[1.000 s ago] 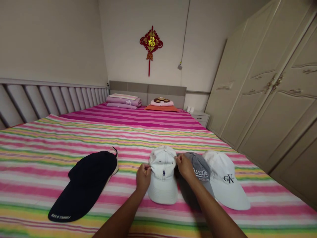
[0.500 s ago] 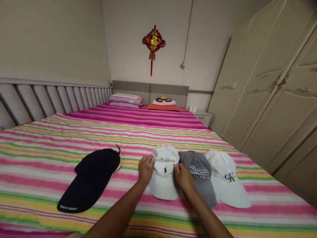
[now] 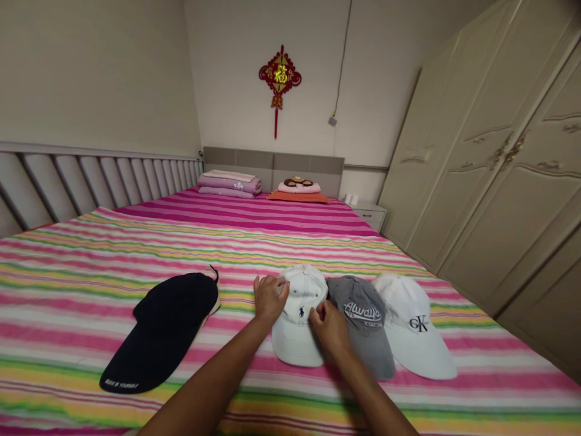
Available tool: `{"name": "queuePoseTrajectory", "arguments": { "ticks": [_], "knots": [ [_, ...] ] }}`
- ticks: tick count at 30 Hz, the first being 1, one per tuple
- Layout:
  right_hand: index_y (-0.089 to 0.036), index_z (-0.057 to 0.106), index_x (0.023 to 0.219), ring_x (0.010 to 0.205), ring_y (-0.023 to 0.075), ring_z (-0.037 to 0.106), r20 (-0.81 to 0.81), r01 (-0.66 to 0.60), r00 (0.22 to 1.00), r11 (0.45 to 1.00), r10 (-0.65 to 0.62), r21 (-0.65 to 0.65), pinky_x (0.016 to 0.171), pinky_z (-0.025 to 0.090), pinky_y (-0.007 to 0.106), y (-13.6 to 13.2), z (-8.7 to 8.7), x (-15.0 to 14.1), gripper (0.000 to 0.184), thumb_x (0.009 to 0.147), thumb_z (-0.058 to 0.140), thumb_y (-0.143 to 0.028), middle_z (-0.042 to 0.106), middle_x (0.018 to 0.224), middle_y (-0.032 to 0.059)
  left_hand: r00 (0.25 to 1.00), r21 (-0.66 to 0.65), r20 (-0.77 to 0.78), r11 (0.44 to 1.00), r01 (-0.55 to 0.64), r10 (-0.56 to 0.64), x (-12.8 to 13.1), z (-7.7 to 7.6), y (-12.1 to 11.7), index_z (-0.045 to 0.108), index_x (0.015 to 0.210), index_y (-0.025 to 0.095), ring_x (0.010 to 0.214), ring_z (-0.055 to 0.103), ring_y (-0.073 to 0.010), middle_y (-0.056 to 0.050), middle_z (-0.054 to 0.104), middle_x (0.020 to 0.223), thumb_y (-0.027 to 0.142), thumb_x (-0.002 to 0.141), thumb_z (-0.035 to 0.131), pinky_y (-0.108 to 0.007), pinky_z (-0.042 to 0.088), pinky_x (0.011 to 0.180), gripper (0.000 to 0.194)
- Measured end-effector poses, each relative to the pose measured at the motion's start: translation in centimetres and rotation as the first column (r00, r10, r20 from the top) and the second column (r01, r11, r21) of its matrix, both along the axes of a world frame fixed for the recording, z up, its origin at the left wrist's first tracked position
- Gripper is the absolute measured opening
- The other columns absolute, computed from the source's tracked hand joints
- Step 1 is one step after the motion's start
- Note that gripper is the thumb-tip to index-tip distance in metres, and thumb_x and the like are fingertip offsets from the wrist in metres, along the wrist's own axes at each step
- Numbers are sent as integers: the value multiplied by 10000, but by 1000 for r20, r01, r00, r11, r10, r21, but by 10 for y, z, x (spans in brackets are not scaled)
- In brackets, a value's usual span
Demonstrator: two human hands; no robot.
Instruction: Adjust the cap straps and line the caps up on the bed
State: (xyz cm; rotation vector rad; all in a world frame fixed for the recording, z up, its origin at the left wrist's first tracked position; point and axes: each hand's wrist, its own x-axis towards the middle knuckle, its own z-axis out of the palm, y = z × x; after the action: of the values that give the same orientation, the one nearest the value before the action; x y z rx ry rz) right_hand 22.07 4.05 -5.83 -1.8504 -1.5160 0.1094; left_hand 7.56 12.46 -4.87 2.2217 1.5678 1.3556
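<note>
A pale baseball cap with a small dark horse-rider logo lies on the striped bedspread, brim toward me. My left hand is at its left side, fingers loosely apart, thumb touching the crown. On the other side my right hand has its fingers curled and pinched at the front of the crown, near the brim. Beside the pale cap, partly behind my right wrist, is a grey cap with white lettering. A white cap with dark letters overlaps the grey one's right side. Far to the left lies a black cap.
A striped bedspread covers the bed. Folded purple bedding and an orange pillow lie by the headboard. A railing runs along the left; a wardrobe stands on the right by a nightstand.
My right hand has shifted left and slightly down across the front of the pale cap. The left hand has moved a little up and right, its fingers lifting. The caps stay in their row.
</note>
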Motion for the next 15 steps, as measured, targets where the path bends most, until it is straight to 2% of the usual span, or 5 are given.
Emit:
{"name": "queuePoseTrajectory", "arguments": {
  "ticks": [3, 7, 11, 15],
  "knots": [
    [-194, 446, 632, 525, 138, 482, -7, 13, 1000, 1000, -13, 3, 499, 276, 234, 1, 0, -2, 128, 737, 443, -266, 539, 571, 2, 1000, -17, -10, 1000, -24, 24, 2, 1, 2, 642, 754, 215, 835, 540, -205, -48, 637, 813, 332, 718, 553, -445, 200, 977, 152],
    [-193, 440, 616, 512, 135, 476, -11, 20, 1000, 1000, -20, 6, 493, 264, 236, 1, 0, -3, 135, 737, 439, -253, 530, 552, 0, 999, -42, -32, 999, -9, 8, 4, 5, 3, 615, 678, 212, 799, 548, -177, -22, 634, 768, 252, 731, 521, -422, 189, 989, 114],
    [-196, 431, 617, 507, 134, 473, -17, 20, 1000, 1000, -20, 14, 492, 263, 236, 0, -3, -2, 140, 740, 440, -261, 524, 547, -4, 999, -62, -48, 998, -15, 12, 5, 10, 3, 615, 742, 199, 845, 536, -205, -43, 632, 820, 317, 691, 570, -433, 205, 972, 137],
    [-198, 421, 606, 509, 136, 477, -22, 20, 1000, 1000, -20, 14, 490, 265, 236, 0, -6, -2, 140, 737, 436, -243, 520, 546, -4, 996, -88, -80, 996, 18, -25, 7, 14, 3, 606, 641, 201, 813, 535, -189, -16, 623, 730, 255, 698, 541, -429, 181, 982, 102]
  ]
}}
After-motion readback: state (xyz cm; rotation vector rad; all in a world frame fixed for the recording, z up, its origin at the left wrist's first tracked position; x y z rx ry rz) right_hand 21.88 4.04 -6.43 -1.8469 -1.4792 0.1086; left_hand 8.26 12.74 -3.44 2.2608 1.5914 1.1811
